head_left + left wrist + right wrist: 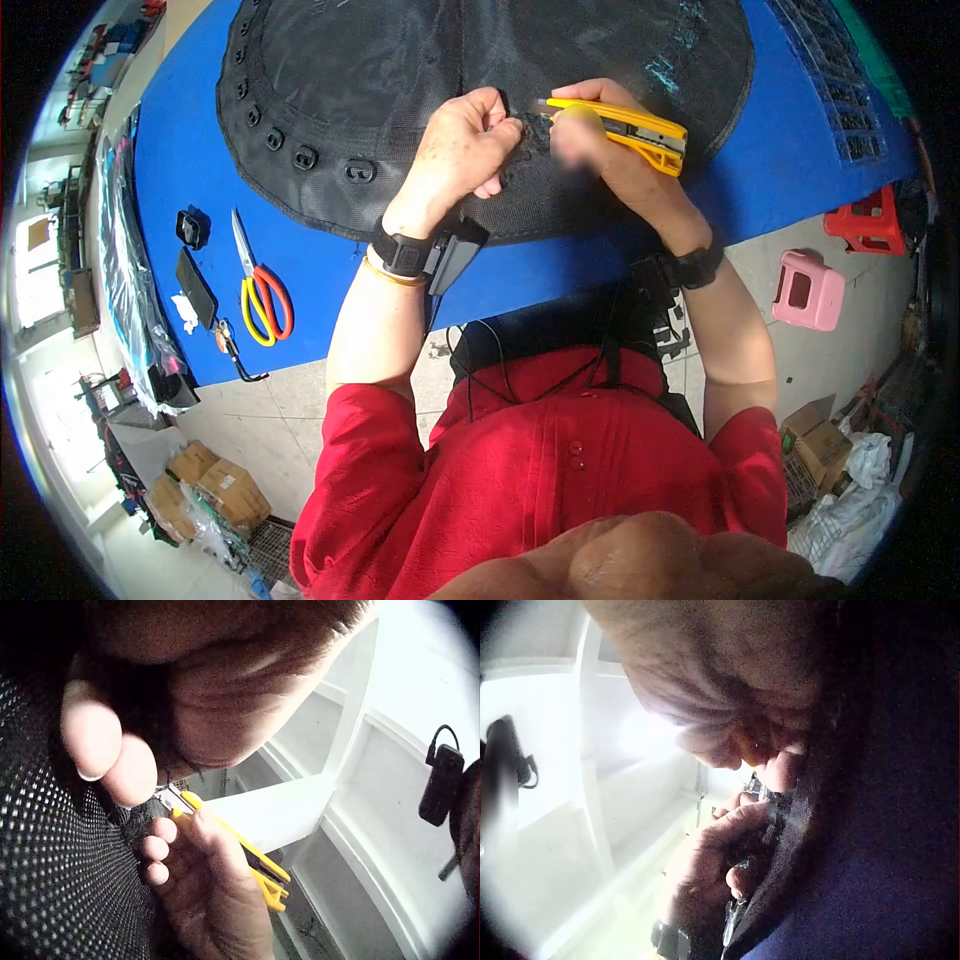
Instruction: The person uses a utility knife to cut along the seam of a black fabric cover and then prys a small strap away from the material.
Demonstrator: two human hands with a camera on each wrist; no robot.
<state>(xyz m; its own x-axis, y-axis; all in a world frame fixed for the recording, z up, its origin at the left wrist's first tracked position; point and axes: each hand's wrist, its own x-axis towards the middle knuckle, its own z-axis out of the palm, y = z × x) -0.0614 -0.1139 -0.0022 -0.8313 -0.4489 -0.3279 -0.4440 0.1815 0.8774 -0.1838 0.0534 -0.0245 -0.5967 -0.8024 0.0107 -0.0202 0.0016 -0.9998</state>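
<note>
A round black mesh sheet (350, 60) with black plastic pieces along its left edge lies on the blue tabletop (180, 150). My left hand (465, 145) bends over its near part, pinching the mesh between thumb and fingers. In my right hand (630, 170) I hold yellow thread snips (650, 130), their blades pointing left toward the left fingertips. Seen from the left wrist, the snips (244, 844) have their metal tips close to a dark tuft at the mesh surface. The right wrist view is dark, and the right hand (727, 690) largely hides the snips there.
Scissors with red and yellow handles (268, 305) lie at the left, beside a flat black object (196, 287) and a small black case (192, 228). A clear tray of dark parts (830, 80) sits at the far right. Pink (808, 290) and red stools (868, 222) stand beyond the table.
</note>
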